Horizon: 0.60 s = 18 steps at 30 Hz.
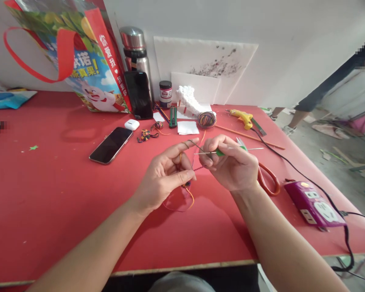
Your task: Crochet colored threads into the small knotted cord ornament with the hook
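My left hand (166,172) pinches a small dark crochet piece (186,184) between thumb and fingers, which partly hide it. Multicoloured yarn (192,199) runs over the raised index finger and hangs below in an orange and purple loop. My right hand (239,164) grips a thin metal crochet hook by its green handle (220,152). The hook's tip points left toward the other hand, and a strand crosses its shaft. A short purple strand (198,168) stretches between the two hands. Scissors (269,178) with orange-red handles lie beside my right wrist, partly covered by it.
A yarn ball (206,119), white crocheted piece (188,99) and yellow glue gun (243,118) lie beyond my hands. A phone (112,145) lies left. A purple power strip (314,205) with cables sits right. Behind stand a bag (100,91) and steel flask (134,38). Someone's legs (310,99) show at right.
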Each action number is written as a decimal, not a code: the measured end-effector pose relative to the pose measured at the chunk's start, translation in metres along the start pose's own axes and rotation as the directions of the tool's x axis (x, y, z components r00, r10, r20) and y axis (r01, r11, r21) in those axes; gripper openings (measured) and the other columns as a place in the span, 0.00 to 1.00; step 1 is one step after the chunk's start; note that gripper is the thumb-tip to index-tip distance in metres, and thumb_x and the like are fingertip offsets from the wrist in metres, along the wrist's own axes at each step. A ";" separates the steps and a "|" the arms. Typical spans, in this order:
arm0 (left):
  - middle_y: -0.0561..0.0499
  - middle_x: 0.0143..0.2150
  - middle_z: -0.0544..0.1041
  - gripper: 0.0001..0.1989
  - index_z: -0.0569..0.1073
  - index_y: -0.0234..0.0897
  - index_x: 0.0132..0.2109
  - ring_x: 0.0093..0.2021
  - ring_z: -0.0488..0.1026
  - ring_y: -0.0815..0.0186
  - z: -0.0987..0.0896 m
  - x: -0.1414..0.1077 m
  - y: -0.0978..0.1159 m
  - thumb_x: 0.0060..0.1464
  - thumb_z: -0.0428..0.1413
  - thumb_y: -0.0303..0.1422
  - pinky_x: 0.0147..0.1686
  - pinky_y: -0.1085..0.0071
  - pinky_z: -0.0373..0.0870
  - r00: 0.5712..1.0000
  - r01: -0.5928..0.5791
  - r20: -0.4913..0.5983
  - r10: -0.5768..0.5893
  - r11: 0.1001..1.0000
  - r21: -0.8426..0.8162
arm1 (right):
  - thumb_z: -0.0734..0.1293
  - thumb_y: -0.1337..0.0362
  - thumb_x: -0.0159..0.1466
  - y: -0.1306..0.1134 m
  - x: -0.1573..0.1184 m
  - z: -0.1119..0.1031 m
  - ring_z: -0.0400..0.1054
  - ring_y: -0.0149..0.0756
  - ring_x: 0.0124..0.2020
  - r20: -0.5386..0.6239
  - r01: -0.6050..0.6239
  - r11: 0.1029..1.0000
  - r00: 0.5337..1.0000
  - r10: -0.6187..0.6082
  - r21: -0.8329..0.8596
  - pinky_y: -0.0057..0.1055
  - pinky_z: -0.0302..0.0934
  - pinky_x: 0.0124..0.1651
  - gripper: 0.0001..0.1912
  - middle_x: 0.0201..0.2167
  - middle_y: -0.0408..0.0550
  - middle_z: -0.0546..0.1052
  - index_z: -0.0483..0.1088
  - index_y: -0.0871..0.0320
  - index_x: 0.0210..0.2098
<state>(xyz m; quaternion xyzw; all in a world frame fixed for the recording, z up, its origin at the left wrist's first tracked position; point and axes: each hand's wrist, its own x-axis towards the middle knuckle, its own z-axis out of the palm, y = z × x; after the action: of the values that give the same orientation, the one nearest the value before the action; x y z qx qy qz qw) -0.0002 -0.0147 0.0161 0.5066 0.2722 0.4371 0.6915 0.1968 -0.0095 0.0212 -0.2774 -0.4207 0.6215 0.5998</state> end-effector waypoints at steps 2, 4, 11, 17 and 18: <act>0.54 0.30 0.78 0.30 0.79 0.41 0.68 0.32 0.76 0.67 0.000 0.000 0.000 0.59 0.69 0.30 0.35 0.71 0.74 1.000 -0.012 0.006 0.012 1.000 -0.006 | 0.74 0.61 0.62 -0.001 -0.001 0.001 0.64 0.34 0.25 0.011 0.039 0.996 0.999 -0.038 -0.077 0.33 0.61 0.29 0.06 0.21 0.42 0.69 0.81 0.55 0.29; 0.55 0.30 0.77 0.29 0.80 0.42 0.67 0.31 0.74 0.68 0.000 0.000 0.000 0.58 0.68 0.28 0.33 0.72 0.73 1.000 -0.027 -0.006 0.027 1.000 -0.006 | 0.75 0.63 0.62 -0.002 -0.004 0.002 0.67 0.36 0.27 0.036 0.085 0.988 0.996 -0.080 -0.132 0.34 0.64 0.32 0.05 0.22 0.43 0.72 0.82 0.55 0.29; 0.57 0.28 0.73 0.24 0.86 0.44 0.56 0.28 0.69 0.71 0.003 0.000 0.006 0.51 0.66 0.23 0.31 0.73 0.69 0.989 -0.090 -0.118 0.090 0.996 0.000 | 0.74 0.65 0.68 0.000 -0.014 0.008 0.74 0.37 0.33 0.094 0.133 0.968 0.989 -0.115 -0.215 0.36 0.71 0.38 0.06 0.31 0.47 0.82 0.87 0.53 0.38; 0.56 0.28 0.72 0.26 0.87 0.44 0.55 0.28 0.66 0.70 0.002 0.000 0.008 0.49 0.64 0.24 0.29 0.71 0.66 0.976 -0.108 -0.187 0.112 0.994 0.030 | 0.75 0.63 0.68 0.003 -0.016 0.014 0.75 0.39 0.34 0.036 0.128 0.962 0.992 -0.123 -0.243 0.39 0.75 0.43 0.05 0.33 0.48 0.82 0.87 0.52 0.39; 0.56 0.28 0.73 0.25 0.87 0.45 0.54 0.28 0.67 0.70 0.002 0.000 0.008 0.48 0.65 0.24 0.29 0.71 0.66 0.974 -0.101 -0.199 0.105 0.994 0.029 | 0.75 0.63 0.68 0.003 -0.015 0.016 0.75 0.39 0.34 0.030 0.121 0.962 0.993 -0.117 -0.243 0.39 0.75 0.44 0.05 0.32 0.47 0.82 0.87 0.52 0.38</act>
<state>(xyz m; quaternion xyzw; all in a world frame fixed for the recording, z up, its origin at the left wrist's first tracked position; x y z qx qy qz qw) -0.0014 -0.0147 0.0238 0.4801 0.3179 0.5183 0.6323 0.1833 -0.0274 0.0245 -0.3188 -0.5146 0.5299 0.5939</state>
